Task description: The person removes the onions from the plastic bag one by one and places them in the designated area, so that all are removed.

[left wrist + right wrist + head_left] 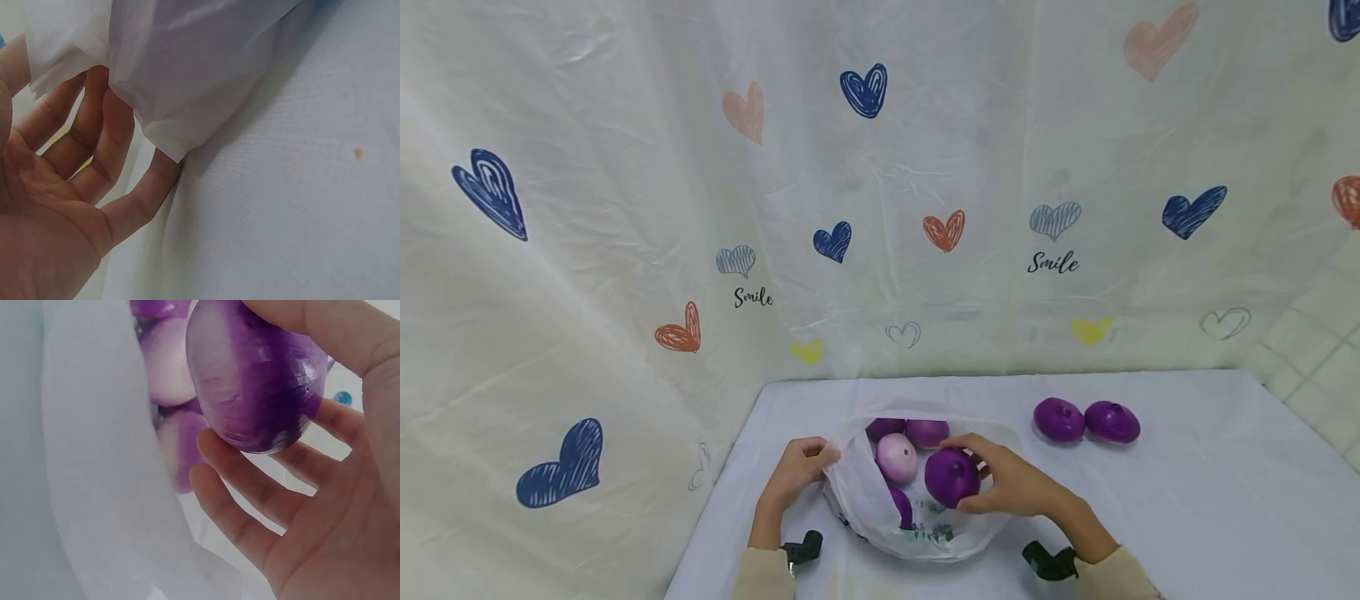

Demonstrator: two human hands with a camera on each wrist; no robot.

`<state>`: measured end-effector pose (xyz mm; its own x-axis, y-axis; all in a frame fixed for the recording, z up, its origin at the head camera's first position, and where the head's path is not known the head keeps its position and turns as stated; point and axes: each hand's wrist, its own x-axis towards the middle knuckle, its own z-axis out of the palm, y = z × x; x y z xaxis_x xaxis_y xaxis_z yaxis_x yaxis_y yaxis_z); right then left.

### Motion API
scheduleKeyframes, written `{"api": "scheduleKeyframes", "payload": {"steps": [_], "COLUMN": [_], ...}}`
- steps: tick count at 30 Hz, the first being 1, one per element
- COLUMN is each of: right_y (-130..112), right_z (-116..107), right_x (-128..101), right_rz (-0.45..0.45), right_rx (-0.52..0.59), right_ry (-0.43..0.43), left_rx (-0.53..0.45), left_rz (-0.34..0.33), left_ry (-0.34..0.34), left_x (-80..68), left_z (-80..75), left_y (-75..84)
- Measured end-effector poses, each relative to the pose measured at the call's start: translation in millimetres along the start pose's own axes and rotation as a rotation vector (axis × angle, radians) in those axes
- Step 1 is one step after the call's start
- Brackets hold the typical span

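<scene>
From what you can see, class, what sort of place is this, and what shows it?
Probably a staged tabletop set, not a kitchen: a heart-printed "Smile" backdrop hangs behind a white-covered table, where hands hold a plastic bag of purple onions.

The person wears cream sleeves [765, 575] on both arms, with a small black camera clip [803, 548] by each bare wrist.

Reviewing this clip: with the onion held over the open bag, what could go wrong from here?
The right hand holds the purple onion mostly by fingertips and thumb, so it might slip. The left hand pinches only one edge of the thin white bag; the mouth may sag or close. The two onions lying loose on the table could roll if it is bumped.
</scene>
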<state>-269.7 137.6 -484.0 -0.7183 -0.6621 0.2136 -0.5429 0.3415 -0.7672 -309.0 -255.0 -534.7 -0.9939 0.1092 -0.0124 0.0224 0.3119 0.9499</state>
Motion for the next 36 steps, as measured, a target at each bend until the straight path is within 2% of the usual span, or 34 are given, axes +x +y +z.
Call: {"api": "scheduleKeyframes", "payload": {"steps": [11, 22, 36], "right_y": [-0.5, 2.6, 2.4], "right_z": [-14.3, -26.2, -42.3], "right_x": [-3.8, -8.5, -19.0], "right_rz": [0.011, 0.077, 0.092], "right_rx": [-0.026, -0.053, -0.06], "right_ry": [0.087, 0.152, 0.246], "left_rx": [0.011, 0.003, 0.005], "left_rz": [-0.003, -0.002, -0.008], "left_ry": [0.008, 0.002, 0.001], "left_x": [-0.2, -1.4, -1.7], "left_z": [0.2, 0.0, -0.1], "left_y": [0.5, 2.4, 2.3]}}
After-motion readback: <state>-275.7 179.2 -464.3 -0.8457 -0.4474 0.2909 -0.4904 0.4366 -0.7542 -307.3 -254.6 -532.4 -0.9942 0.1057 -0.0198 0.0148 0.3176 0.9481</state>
